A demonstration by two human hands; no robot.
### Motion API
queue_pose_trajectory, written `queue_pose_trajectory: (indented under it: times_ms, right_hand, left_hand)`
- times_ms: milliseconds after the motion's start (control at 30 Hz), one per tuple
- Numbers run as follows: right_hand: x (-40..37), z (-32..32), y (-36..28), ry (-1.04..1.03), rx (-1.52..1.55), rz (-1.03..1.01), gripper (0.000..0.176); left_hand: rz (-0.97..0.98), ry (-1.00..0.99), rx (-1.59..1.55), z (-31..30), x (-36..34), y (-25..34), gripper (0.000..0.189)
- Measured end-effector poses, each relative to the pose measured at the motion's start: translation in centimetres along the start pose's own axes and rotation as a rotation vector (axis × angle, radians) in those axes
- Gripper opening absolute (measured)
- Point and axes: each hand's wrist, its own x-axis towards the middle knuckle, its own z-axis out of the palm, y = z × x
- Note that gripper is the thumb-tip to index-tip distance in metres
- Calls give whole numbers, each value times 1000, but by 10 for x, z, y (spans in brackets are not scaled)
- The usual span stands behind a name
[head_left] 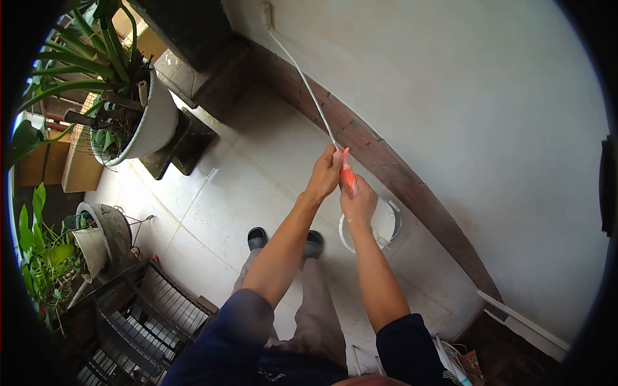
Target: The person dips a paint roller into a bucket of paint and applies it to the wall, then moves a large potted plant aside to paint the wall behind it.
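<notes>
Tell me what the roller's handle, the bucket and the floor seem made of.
Handle: probably plastic, given its bright orange-red, pale-smeared surface.
Bucket: likely smooth plastic, from its thick white rim.
Floor: apparently glazed ceramic tile; straight joints and a soft sheen show, though polished stone is possible.

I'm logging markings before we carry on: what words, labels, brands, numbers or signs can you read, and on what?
None can be read.
Small pale print on the front of the dark shirt: too small and blurred to read.
Orange handle: no lettering on the part that shows.
White bucket: no lettering on the part that shows.
</notes>
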Motion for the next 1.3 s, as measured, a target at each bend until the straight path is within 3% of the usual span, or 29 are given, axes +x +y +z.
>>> queue_pose_trajectory:
  times_ms: [167,300,367,467,567,700,733,767,867,933,1000,1133,1233,1267,1300]
  right_hand:
    - [-16,-78,37,19,-86,8,22]
    - [-97,-175,119,67,-42,81,21]
    - [-146,-219,145,34,-79,274,23]
    - [-200,-237,175,127,41,304,23]
    - [-205,-226,178,105,16,249,21]
    - [-116,-137,115,99,-8,145,18]
    - [-92,-109,103,36,-37,145,15]
    - [-64,-83,71,89,25,-5,13]
    - [6,-15,11,6,-23,-20,21]
    - [35,5,-21,-7,-68,-22,22]
    - [47,1,-27,-28,-80,22,21]
    - [25,-52,22,2,-141,-9,21]
    - [-32,-124,97,46,-144,2,22]
    - [-57,-153,116,17,-91,140,22]
    - [-86,-182,144,12,-96,127,23]
  left_hand:
    - [34,-45,-16,80,-32,11,28]
    - [-177,-276,-68,185,-127,17,36]
    - [-248,-396,-50,229,-175,3,43]
    - [-303,-502,-112,247,-219,2,46]
    - [-313,-472,-82,237,-220,-7,41]
    - [-236,-267,-6,163,-139,-12,34]
    - [-147,-159,69,135,-110,-7,34]
    - [-91,-88,85,104,-80,-1,35]
    - [145,91,109,22,2,7,35]
    - [69,44,102,-17,32,30,32]
    - [19,38,-61,-17,43,34,30]
    - [29,-23,-154,53,16,6,27]
    - [-11,-108,-31,143,-57,-2,30]
    - [-9,-131,-32,177,-87,-10,32]
    - [-60,-142,-5,208,-118,-9,34]
